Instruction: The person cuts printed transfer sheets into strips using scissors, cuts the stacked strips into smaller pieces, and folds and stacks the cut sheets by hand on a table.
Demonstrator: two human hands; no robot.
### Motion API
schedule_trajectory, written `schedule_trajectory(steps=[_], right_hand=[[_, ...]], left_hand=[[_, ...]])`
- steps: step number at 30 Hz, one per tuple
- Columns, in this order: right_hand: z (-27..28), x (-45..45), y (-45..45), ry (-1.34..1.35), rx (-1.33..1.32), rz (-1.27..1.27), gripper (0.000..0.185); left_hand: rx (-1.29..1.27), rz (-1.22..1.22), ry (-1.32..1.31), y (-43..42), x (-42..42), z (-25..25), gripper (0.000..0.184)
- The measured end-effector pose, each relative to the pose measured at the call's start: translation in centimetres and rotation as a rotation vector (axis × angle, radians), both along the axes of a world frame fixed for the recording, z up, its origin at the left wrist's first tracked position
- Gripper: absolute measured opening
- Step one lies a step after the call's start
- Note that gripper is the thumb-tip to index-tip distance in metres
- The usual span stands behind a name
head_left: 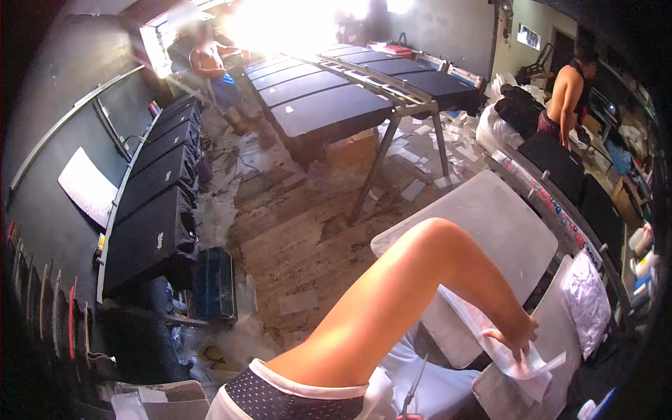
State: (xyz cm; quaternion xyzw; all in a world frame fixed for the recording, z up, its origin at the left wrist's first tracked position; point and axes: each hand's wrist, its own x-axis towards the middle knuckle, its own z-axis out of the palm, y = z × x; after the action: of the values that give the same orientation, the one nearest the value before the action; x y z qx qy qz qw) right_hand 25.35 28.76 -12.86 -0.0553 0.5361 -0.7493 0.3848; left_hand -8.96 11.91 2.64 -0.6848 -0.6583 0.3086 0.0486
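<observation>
My left arm reaches across the lower middle of the view. Its hand, my left hand (516, 337), rests on white translucent sheets (535, 367) with its fingers apart. The sheets lie over a pale grey board (500, 392) at the lower right. At the bottom edge, only a sliver of my right hand (410, 417) shows, at the base of scissors (414, 389) whose blades point up. White cloth (444, 385) lies behind the scissors. A larger grey board (490, 224) extends beyond my raised elbow.
Black panels lie on a metal frame (402, 108) ahead and on a rack (150, 224) at left. One person (210, 61) stands at the far left, another (563, 98) bends at the right. A clear plastic bag (586, 302) is near the right rail. Papers litter the floor.
</observation>
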Motion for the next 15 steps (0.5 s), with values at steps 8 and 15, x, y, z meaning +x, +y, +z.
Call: schedule_trajectory(steps=[8, 15], right_hand=[[6.8, 0.4, -4.9, -0.285, 0.207, -0.311, 0.019], [8.1, 2.9, -7.1, -0.106, 0.110, -0.563, 0.020]], left_hand=[[0.248, 0.050, -0.280, -3.1, -1.8, -1.6, 0.152], [0.072, 0.082, -0.196, -1.0, -0.4, 0.6, 0.147]])
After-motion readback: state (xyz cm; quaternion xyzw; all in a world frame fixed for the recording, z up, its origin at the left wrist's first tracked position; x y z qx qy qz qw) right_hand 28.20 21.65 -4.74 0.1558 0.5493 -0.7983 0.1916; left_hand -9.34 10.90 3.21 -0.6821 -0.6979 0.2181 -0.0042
